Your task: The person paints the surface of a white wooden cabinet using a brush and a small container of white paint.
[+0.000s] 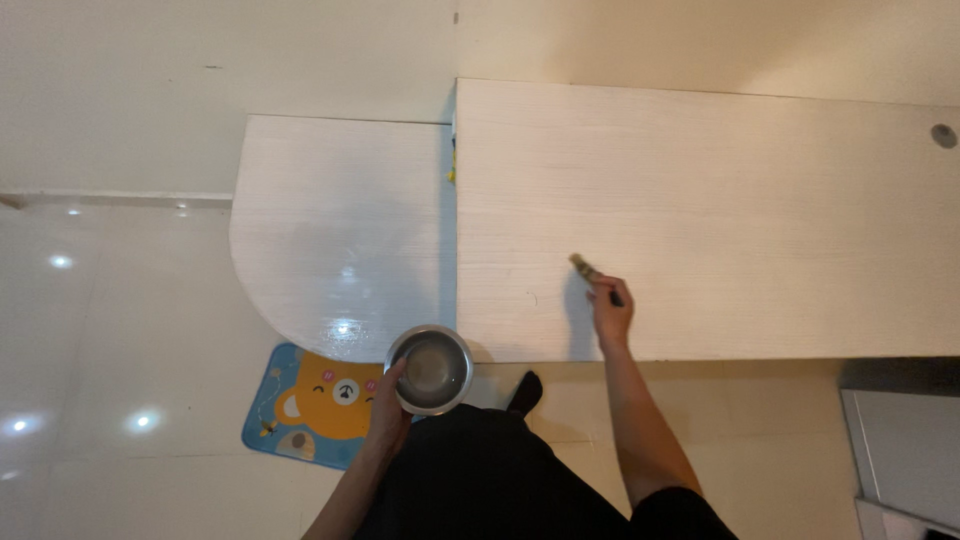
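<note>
My right hand grips a small paintbrush with its bristles resting on the pale wooden tabletop, near the front edge. My left hand holds a round metal bowl by its rim, just off the table's front edge; the bowl holds a pale cloudy liquid. To the left, a lower rounded wooden panel looks glossy and wet, with light reflecting off it.
A blue floor mat with an orange bear picture lies on the shiny tiled floor below the rounded panel. A cable hole sits at the tabletop's far right. A grey cabinet stands at the lower right. My dark clothing fills the bottom centre.
</note>
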